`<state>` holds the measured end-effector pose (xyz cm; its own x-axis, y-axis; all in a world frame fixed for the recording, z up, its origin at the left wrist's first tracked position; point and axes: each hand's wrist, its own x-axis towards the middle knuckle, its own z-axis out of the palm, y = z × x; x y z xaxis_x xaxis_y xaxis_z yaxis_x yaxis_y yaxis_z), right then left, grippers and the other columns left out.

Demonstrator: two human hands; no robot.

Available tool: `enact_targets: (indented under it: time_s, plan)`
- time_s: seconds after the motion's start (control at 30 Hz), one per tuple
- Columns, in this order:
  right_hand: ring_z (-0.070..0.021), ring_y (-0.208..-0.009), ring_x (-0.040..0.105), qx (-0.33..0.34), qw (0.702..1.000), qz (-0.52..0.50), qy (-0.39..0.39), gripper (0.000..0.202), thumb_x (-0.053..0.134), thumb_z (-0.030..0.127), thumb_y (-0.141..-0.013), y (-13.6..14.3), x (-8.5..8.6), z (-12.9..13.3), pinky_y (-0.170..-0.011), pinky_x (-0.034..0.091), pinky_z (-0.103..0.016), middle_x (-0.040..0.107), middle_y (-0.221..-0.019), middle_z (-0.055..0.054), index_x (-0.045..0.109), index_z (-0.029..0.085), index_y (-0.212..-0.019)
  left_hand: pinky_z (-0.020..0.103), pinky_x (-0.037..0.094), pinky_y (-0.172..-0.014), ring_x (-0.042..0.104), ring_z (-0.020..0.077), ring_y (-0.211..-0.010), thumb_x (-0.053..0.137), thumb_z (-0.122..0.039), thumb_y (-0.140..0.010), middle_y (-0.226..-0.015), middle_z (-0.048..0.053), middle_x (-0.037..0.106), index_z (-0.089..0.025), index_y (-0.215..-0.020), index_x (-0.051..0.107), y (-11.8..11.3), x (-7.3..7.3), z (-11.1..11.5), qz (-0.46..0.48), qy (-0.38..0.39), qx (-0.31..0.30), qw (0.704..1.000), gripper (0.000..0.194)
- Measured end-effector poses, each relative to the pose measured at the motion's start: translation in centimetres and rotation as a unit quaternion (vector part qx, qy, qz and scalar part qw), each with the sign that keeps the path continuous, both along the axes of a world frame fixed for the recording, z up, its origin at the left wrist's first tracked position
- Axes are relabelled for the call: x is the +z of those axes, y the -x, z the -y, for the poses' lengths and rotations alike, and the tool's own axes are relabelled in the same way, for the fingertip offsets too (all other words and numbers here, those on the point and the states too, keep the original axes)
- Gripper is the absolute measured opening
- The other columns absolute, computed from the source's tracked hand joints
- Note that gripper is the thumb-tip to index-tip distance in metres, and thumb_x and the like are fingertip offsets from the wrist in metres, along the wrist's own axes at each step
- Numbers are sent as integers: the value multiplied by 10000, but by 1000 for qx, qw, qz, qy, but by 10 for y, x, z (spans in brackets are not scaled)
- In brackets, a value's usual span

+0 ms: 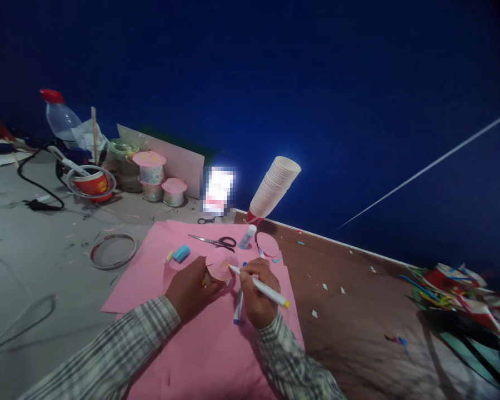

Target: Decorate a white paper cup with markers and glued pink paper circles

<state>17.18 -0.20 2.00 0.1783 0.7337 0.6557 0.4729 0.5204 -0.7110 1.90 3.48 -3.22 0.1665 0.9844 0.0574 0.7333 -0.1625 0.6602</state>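
My left hand [190,290] is closed around a small round piece topped with pink paper [220,268], probably a cut-down paper cup; its lower part is mostly hidden. Between the fingers of my right hand [259,294] is a white marker with a yellow end [271,293], its tip at the pink top. Under the right hand lies a white marker with blue ends [239,306]. Beyond the hands, on pink paper sheets [200,355], are scissors [220,243], a glue stick [247,237], a blue cylindrical piece [181,253] and a pink paper disc [267,244].
A tilted stack of paper cups [275,186] leans near the blue wall. Back left stand pink-topped cup pieces [150,169], a red cup [92,183] and a plastic bottle [62,119]. A tape roll [113,251] lies left. Cut scraps [462,305] are heaped far right.
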Motion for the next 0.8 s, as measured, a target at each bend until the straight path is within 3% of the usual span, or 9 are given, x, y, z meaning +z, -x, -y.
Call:
enact_targets:
  time_s: [0.57, 0.8]
  plan:
    - [-181, -541, 541, 40, 997, 61, -7, 111, 538, 191, -765, 2, 1, 4, -632, 412, -356, 552, -574, 31, 595, 217, -674, 252, 284, -426, 509, 140, -482, 625, -544, -534, -533, -101, 490, -272, -620, 446, 0, 2, -1, -13, 8, 10, 1000, 337]
    - [-195, -552, 565, 45, 994, 100, -25, 94, 544, 186, -763, 5, -4, 4, -653, 417, -382, 572, -578, 21, 582, 222, -685, 256, 295, -449, 520, 148, -500, 630, -479, -549, -561, -96, 501, -279, -635, 419, 1, 5, 0, -14, 8, -1, 1000, 303]
